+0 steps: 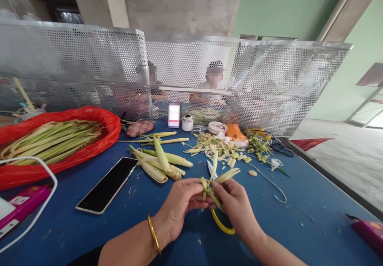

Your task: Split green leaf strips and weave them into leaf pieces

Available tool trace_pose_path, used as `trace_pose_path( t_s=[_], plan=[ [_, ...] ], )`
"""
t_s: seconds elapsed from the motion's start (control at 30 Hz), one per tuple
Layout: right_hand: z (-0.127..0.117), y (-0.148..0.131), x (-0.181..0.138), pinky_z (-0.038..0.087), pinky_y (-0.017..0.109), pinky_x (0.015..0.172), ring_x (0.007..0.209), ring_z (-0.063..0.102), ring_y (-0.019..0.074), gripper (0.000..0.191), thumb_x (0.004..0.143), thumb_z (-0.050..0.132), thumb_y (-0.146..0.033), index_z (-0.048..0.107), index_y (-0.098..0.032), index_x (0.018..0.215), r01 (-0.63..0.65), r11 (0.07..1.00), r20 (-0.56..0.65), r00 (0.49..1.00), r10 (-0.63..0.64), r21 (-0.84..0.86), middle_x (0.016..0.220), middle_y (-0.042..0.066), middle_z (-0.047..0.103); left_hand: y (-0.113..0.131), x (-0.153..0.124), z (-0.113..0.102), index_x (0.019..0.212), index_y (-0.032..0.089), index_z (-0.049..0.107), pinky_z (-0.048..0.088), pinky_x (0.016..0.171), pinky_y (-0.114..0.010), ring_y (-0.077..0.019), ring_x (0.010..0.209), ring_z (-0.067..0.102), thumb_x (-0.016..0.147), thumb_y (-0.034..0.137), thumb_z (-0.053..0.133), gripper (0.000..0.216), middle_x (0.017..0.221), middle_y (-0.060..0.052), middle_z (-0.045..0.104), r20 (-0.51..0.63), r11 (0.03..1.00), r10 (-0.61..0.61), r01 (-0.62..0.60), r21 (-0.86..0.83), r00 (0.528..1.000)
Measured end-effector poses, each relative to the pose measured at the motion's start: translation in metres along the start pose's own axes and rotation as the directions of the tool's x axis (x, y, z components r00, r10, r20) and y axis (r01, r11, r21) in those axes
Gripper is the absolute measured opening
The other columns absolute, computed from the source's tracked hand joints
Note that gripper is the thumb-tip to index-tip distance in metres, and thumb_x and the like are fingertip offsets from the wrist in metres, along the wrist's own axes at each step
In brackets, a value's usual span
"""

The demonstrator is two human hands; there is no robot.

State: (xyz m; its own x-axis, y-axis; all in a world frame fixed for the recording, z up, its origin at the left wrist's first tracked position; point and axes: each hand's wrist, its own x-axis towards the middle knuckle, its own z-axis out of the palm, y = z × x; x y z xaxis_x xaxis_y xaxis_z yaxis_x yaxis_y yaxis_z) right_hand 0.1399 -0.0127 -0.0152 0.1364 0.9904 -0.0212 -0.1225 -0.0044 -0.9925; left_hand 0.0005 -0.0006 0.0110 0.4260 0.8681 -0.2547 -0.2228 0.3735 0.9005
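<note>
Both my hands work on a small piece of folded, interlaced pale green leaf strips [208, 190], with loose ends sticking up and to the right. My left hand [185, 196], a gold bangle on its wrist, pinches the left side of the piece. Thumb and fingers of my right hand [235, 200] close on its right side and on a strip end. Under the hands lie scissors [223, 225] with a yellow handle; one blade tip shows beyond the fingers, and their middle is hidden. Pale green husk-like stalks [161, 162] lie in a pile just past my left hand.
At left are a red bag [110, 126] of long green strips, a black-screened phone [107, 186] and a purple power strip [26, 206]. Behind stand a lit phone [174, 115], a white jar [187, 123], a tape roll [217, 128] and plant scraps [206, 142]. A perforated metal screen [185, 66] separates people opposite.
</note>
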Motion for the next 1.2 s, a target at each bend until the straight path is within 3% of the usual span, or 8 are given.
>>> trace_pose_path(
  t_s=[0.3, 0.57, 0.7, 0.8, 0.9, 1.0, 1.1, 1.2],
  plan=[
    [-0.003, 0.001, 0.001, 0.042, 0.023, 0.039, 0.038, 0.052, 0.0118, 0.041, 0.067, 0.071, -0.056, 0.058, -0.017, 0.068, -0.017, 0.999, -0.011, 1.0, 0.016, -0.028, 0.05, -0.003, 0.057, 0.0, -0.001, 0.0, 0.094, 0.011, 0.073, 0.049, 0.079, -0.029, -0.0168, 0.077, 0.065, 0.074, 0.016, 0.054, 0.028, 0.082, -0.008, 0.071, 0.121, 0.997, 0.068, -0.07, 0.012, 0.99],
    [-0.003, -0.006, 0.0, 0.041, 0.022, 0.044, 0.044, 0.058, 0.0127, 0.044, 0.074, 0.061, -0.06, 0.057, -0.016, 0.069, -0.098, 0.986, 0.089, 0.99, 0.11, -0.137, 0.056, 0.0, 0.061, -0.005, 0.006, -0.004, 0.081, 0.013, 0.073, 0.044, 0.05, -0.019, -0.0139, 0.067, 0.059, 0.068, 0.033, 0.073, 0.024, 0.075, -0.006, 0.067, -0.162, 0.996, 0.071, -0.06, 0.073, 0.984],
    [-0.011, -0.003, -0.003, 0.041, 0.023, 0.048, 0.051, 0.06, 0.0144, 0.03, 0.088, 0.049, -0.044, 0.056, -0.02, 0.072, 0.18, 0.84, 0.215, 0.973, -0.077, -0.512, 0.06, -0.001, 0.062, -0.002, 0.011, -0.008, 0.069, 0.013, 0.069, 0.039, 0.043, -0.017, -0.01, 0.057, 0.053, 0.064, 0.031, 0.074, 0.019, 0.068, -0.004, 0.064, -0.281, 0.997, 0.067, -0.072, -0.007, 0.957],
    [-0.017, 0.004, -0.006, 0.042, 0.024, 0.053, 0.058, 0.062, 0.0154, 0.015, 0.09, 0.047, -0.023, 0.06, -0.021, 0.098, 0.573, 0.416, 0.429, 0.814, -0.392, -0.706, 0.072, 0.001, 0.068, -0.001, 0.012, -0.009, 0.067, 0.013, 0.068, 0.038, 0.041, -0.017, -0.0101, 0.056, 0.052, 0.063, 0.03, 0.073, 0.018, 0.063, -0.003, 0.061, -0.322, 0.996, 0.065, -0.079, -0.029, 0.945],
    [-0.02, 0.004, -0.008, 0.044, 0.028, 0.064, 0.067, 0.064, 0.0169, 0.026, 0.092, 0.045, -0.013, 0.056, -0.018, 0.115, 0.794, 0.004, 0.654, 0.503, -0.565, -0.608, 0.086, 0.005, 0.071, -0.002, 0.012, -0.008, 0.065, 0.013, 0.068, 0.038, 0.041, -0.017, -0.0099, 0.055, 0.051, 0.063, 0.027, 0.07, 0.014, 0.06, -0.001, 0.058, -0.285, 0.997, 0.072, -0.075, 0.001, 0.956],
    [-0.02, -0.006, -0.011, 0.043, 0.031, 0.075, 0.074, 0.064, 0.0175, 0.022, 0.092, 0.045, -0.011, 0.059, -0.018, 0.106, 0.828, -0.13, 0.69, 0.355, -0.631, -0.545, 0.087, 0.006, 0.07, -0.005, 0.011, -0.006, 0.067, 0.013, 0.068, 0.038, 0.041, -0.017, -0.0097, 0.054, 0.05, 0.064, 0.027, 0.067, 0.014, 0.061, 0.0, 0.057, -0.189, 0.992, 0.095, -0.077, 0.103, 0.977],
    [-0.019, -0.016, -0.01, 0.039, 0.035, 0.087, 0.089, 0.063, 0.0199, 0.021, 0.091, 0.044, -0.009, 0.06, -0.02, 0.098, 0.773, -0.048, 0.569, 0.422, -0.706, -0.633, 0.095, 0.007, 0.069, -0.007, 0.008, -0.005, 0.072, 0.013, 0.069, 0.034, 0.041, -0.018, -0.0101, 0.054, 0.05, 0.067, 0.026, 0.064, 0.016, 0.059, 0.001, 0.055, -0.072, 0.973, 0.107, -0.09, 0.211, 0.992],
    [-0.02, -0.017, -0.006, 0.038, 0.036, 0.09, 0.085, 0.062, 0.019, 0.015, 0.092, 0.046, -0.013, 0.056, -0.021, 0.084, 0.7, 0.108, 0.457, 0.566, -0.686, -0.706, 0.089, 0.005, 0.068, -0.008, 0.005, -0.003, 0.075, 0.013, 0.07, 0.032, 0.043, -0.018, -0.0098, 0.055, 0.048, 0.071, 0.027, 0.061, 0.017, 0.059, 0.001, 0.055, 0.031, 0.959, 0.098, -0.103, 0.262, 0.995]
  ],
)
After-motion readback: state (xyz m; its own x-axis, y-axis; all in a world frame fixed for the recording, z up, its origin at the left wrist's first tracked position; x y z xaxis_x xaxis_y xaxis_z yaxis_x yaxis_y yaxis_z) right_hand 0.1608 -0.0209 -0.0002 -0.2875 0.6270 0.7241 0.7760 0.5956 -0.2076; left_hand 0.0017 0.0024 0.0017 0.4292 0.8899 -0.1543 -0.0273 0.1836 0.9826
